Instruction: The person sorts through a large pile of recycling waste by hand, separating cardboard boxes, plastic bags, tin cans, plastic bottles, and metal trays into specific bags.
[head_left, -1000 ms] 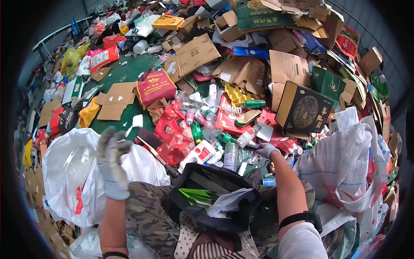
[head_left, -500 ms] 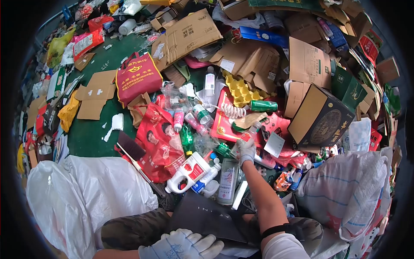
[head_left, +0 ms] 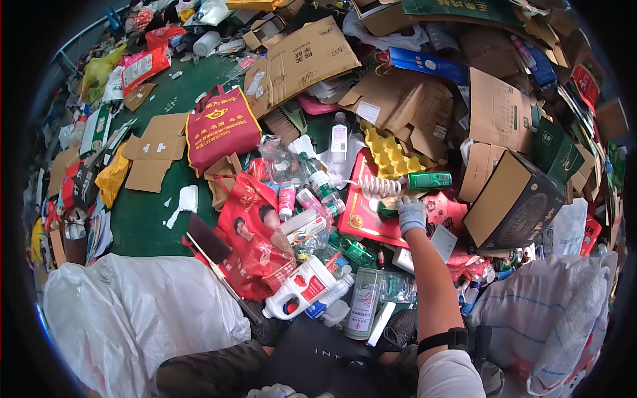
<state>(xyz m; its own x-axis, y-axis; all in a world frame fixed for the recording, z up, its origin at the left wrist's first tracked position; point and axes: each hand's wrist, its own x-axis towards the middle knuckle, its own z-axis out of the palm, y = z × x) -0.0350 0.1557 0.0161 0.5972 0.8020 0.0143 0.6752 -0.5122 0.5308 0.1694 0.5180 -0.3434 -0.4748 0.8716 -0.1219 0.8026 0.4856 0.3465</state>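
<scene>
My right hand [head_left: 412, 217], in a pale glove, reaches over the red flat box [head_left: 373, 215] in the middle of the heap. Its fingers are bent at a small green and brown piece [head_left: 389, 207]; what they grip is mostly hidden. Just beyond lie a white coiled tube [head_left: 379, 185] and a green can [head_left: 429, 180]. Nearer me are a clear plastic bottle [head_left: 398, 288] and a clear box with a printed label [head_left: 364, 304]. Only the glove top of my left hand [head_left: 277, 391] shows at the bottom edge, by the black bag [head_left: 318, 361]; its fingers are hidden.
White sacks stand at the left [head_left: 142, 302] and right [head_left: 541, 305]. A brush [head_left: 209, 239] and a white jug [head_left: 302, 286] lie left of centre. Behind are a maroon bag [head_left: 223, 129], a yellow egg tray [head_left: 395, 156], a black box [head_left: 514, 202] and flattened cardboard [head_left: 308, 60].
My right hand has let go of the clear bottle, which lies nearer me, and has moved forward and right. My left hand has dropped mostly out of view. The view has shifted slightly.
</scene>
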